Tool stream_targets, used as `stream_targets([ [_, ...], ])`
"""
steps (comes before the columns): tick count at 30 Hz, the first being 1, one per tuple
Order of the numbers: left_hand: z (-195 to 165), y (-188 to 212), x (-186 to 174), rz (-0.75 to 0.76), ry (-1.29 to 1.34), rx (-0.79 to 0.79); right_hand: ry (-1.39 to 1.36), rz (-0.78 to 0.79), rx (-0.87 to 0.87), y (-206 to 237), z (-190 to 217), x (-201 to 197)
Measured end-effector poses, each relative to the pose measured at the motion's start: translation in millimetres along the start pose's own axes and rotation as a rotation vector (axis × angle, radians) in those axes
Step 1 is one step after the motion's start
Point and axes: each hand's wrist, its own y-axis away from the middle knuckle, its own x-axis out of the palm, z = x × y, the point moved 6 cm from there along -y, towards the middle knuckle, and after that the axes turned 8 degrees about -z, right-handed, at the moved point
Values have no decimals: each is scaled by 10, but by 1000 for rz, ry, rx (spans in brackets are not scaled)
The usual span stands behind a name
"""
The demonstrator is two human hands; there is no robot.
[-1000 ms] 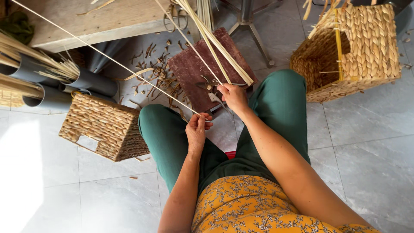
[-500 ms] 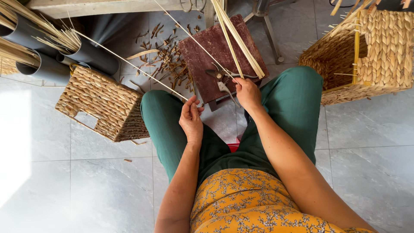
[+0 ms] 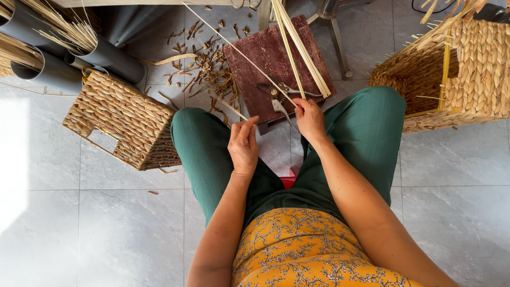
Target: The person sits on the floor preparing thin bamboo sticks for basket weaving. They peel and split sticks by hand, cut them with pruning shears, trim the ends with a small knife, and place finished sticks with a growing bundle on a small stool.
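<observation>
Pale straw-coloured strips [image 3: 300, 48] run up and away from your right hand [image 3: 309, 119], which pinches their lower ends between thumb and fingertips just above your right knee. Your left hand [image 3: 243, 146] hovers over the gap between your knees with its fingers drawn together; it seems to nip the end of one thin strand [image 3: 234, 45] that slants off toward the upper left, though the contact is too fine to be sure. Just beyond your right hand, a pair of metal cutters [image 3: 279, 95] lies on a dark red wooden block [image 3: 255, 58], which stands on the grey tiled floor [image 3: 106, 228] in front of you. Brown trimmings [image 3: 204, 66] are scattered to the left of the block. Beside your left leg a woven basket [image 3: 119, 122] lies tipped over, near grey tubes [image 3: 101, 56] stuffed with straw. A larger woven basket [image 3: 462, 74] sits by your right knee, loose ends sticking out of its rim.
</observation>
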Motion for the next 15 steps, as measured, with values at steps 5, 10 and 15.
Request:
stream_targets([
  [5, -325, 40, -6, 31, -55, 236, -275, 37, 35, -41, 93, -55],
  [10, -392, 205, 63, 72, -49, 233, -413, 391, 412, 136, 113, 130],
  [15, -514, 437, 265, 222, -37, 374, -704, 619, 481, 423, 401, 170],
])
